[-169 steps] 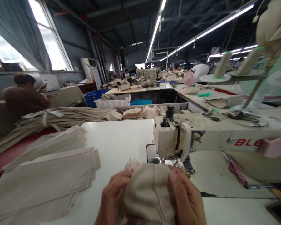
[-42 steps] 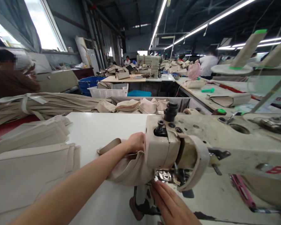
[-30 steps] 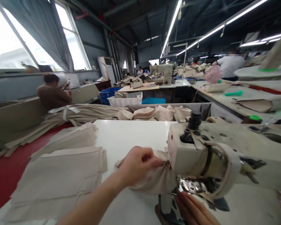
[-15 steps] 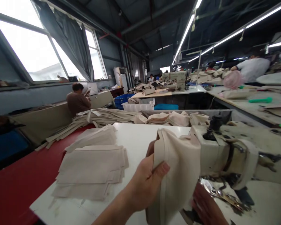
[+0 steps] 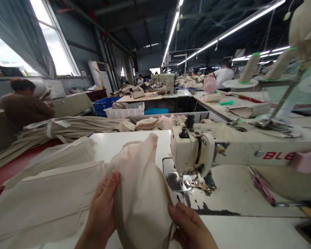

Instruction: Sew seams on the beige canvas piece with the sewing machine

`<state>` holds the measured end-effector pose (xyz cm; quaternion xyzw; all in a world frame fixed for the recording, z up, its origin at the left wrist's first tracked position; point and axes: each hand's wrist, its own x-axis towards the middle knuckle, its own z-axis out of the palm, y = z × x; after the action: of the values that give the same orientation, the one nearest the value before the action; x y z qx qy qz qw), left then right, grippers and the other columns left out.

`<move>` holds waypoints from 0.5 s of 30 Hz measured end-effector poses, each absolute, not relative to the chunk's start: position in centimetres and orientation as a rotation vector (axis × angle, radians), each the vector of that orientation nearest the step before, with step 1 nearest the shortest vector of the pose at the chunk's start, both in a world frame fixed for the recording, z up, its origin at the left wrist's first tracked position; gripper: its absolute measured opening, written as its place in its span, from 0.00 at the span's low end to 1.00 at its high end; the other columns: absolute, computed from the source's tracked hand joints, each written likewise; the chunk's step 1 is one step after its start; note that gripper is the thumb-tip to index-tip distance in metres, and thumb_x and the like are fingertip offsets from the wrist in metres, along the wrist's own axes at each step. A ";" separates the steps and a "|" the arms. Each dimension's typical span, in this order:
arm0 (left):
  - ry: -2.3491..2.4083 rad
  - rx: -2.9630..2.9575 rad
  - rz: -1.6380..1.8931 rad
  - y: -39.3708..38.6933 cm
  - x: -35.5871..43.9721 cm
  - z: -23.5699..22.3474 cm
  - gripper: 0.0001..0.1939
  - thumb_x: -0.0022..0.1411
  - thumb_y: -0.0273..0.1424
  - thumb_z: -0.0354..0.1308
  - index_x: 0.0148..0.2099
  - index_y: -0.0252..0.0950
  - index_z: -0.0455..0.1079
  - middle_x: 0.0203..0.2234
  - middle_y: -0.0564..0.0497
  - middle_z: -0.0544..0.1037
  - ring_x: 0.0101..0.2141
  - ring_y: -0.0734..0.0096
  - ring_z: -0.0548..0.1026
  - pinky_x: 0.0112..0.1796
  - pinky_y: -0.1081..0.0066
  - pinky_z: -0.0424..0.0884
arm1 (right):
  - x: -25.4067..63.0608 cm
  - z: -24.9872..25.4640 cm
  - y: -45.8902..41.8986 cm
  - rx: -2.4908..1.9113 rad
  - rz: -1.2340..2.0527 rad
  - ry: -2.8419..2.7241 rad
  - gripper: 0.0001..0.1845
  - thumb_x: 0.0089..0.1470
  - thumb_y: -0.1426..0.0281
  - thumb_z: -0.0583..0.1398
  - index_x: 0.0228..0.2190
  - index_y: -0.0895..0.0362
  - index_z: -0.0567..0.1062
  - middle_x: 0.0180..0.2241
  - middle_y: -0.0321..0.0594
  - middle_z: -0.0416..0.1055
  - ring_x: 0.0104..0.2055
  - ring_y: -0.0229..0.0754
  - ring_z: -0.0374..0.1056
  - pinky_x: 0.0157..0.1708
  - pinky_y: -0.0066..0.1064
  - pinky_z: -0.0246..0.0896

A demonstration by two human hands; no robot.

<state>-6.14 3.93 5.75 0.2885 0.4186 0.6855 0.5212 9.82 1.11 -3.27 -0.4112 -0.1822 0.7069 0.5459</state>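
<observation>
A beige sewn fabric piece (image 5: 141, 186) is held up between both hands, over the white tabletop in front of the sewing machine (image 5: 189, 148). My left hand (image 5: 103, 204) grips its left side, thumb on the near face and fingers behind. On the lower right edge, my right hand (image 5: 188, 221) pinches the cloth between thumb and fingers. The machine's needle area and metal attachment (image 5: 198, 185) lie just beyond the right hand, apart from the cloth. Stacked flat beige panels (image 5: 49, 197) lie left of my left hand.
A bundle of long beige strips (image 5: 75, 126) lies behind the panels. Pink-handled snips (image 5: 263, 186) rest on the machine bed at right. Behind the table stand a white crate (image 5: 125, 111) and blue bins. A person in brown (image 5: 26, 102) sits at far left.
My view has turned to the right. The fabric piece has been turned and moved away from the machine head. My right hand has come from beside the needle area to the cloth's lower right edge.
</observation>
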 end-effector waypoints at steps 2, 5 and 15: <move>1.026 0.656 1.645 3.8 -6.4 5.2 0.24 0.44 0.39 0.72 0.42 0.32 0.77 0.27 0.48 0.82 0.33 0.57 0.81 0.35 0.69 0.79 | 10.4 -3.1 1.3 -1.027 1.530 -0.663 0.28 0.36 0.54 0.72 0.37 0.58 0.76 0.23 0.34 0.73 0.19 0.36 0.65 0.18 0.25 0.59; 1.051 0.611 1.616 3.3 -6.5 4.8 0.24 0.44 0.40 0.73 0.43 0.34 0.76 0.29 0.49 0.83 0.34 0.58 0.81 0.35 0.71 0.78 | 11.3 -2.2 1.6 -1.137 1.225 -1.104 0.21 0.46 0.56 0.67 0.37 0.57 0.77 0.19 0.32 0.68 0.19 0.35 0.62 0.19 0.24 0.55; 1.675 1.186 1.484 6.7 -9.6 2.5 0.29 0.53 0.43 0.62 0.52 0.30 0.69 0.39 0.38 0.78 0.40 0.51 0.76 0.46 0.51 0.72 | 12.6 0.2 -0.8 -0.615 1.910 -0.268 0.19 0.39 0.62 0.72 0.36 0.54 0.81 0.33 0.44 0.80 0.33 0.47 0.75 0.39 0.37 0.67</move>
<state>-9.57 6.67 2.52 0.4466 0.6309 0.5589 0.3001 12.59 -0.83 0.23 -0.2577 -0.1124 0.8001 0.5300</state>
